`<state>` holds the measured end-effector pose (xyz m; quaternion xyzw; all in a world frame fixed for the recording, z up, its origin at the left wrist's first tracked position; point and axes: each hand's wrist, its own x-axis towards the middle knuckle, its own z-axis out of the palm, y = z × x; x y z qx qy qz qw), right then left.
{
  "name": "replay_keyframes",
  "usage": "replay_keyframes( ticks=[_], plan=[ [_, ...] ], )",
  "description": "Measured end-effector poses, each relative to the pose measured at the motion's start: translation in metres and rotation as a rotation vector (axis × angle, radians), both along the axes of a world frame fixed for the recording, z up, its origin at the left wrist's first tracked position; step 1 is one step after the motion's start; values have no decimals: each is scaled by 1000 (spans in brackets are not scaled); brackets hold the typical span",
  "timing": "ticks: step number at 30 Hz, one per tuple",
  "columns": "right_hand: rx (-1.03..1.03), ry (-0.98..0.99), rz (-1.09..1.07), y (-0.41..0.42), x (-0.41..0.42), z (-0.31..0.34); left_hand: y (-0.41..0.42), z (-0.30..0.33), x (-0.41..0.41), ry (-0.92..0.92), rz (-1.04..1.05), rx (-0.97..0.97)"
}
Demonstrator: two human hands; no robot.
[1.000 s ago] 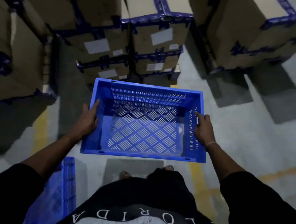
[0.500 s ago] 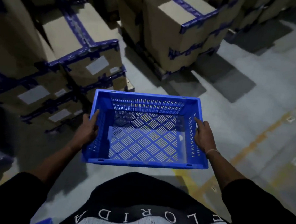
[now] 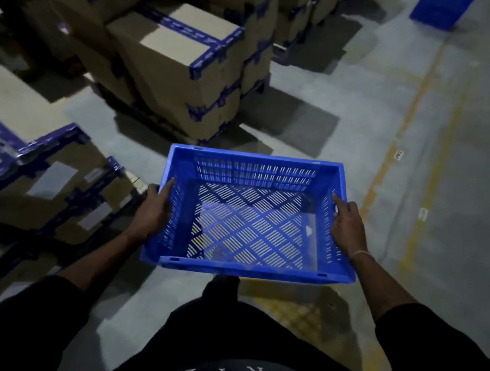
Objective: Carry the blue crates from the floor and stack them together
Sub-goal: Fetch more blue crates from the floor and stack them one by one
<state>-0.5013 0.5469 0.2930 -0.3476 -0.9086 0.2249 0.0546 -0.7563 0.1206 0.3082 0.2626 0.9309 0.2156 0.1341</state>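
An empty blue crate (image 3: 246, 270) with slotted walls and a lattice bottom is held level in front of my waist, off the floor. My left hand (image 3: 153, 209) grips its left wall, thumb over the rim. My right hand (image 3: 347, 225) grips its right wall the same way. Another blue crate (image 3: 436, 7) stands on the floor at the far top right, partly cut off by the frame edge.
Stacks of cardboard boxes (image 3: 178, 59) bound with blue straps fill the left and far middle. More strapped boxes (image 3: 29, 170) stand close on my left. Grey concrete floor with worn yellow lines (image 3: 404, 135) stretches to the right.
My view has swung to the right with the crate held in both hands; the box stacks slid left, open floor appeared on the right, and the crate on the floor behind me left view.
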Motion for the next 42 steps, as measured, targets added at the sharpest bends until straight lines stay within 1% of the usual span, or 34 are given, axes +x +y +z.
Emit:
replay_keyframes(
  ticks=[3, 8, 11, 14, 16, 21, 27, 30, 32, 37, 42],
  plan=[
    [-21, -2, -85, 38, -20, -2, 58, -4, -50, -36, -59, 37],
    [-51, 30, -184, 105, -63, -1, 153, -11, -138, -43, -146, 93],
    [-73, 44, -258, 141, -86, 2, 212, -6, -186, -92, -212, 114],
    [-61, 43, -327, 176, -109, 3, 270, 1, -234, -89, -278, 117],
    [-79, 57, -388, 197, -119, 2, 307, 5, -255, -112, -310, 107],
    [-107, 110, -469, 271, -141, -3, 413, 1, -299, -90, -390, 122],
    [-128, 126, -507, 408, -173, -16, 569, -22, -341, -17, -489, 148],
    [-129, 115, -547, 475, -183, -7, 642, -15, -356, 18, -477, 151],
    [-122, 130, -536, 519, -192, 3, 691, -4, -364, 32, -494, 153],
    [-75, 131, -567, 626, -218, 26, 806, 12, -395, -3, -500, 186],
    [-66, 135, -559, 730, -260, 26, 912, 8, -446, -21, -501, 159]
  ],
)
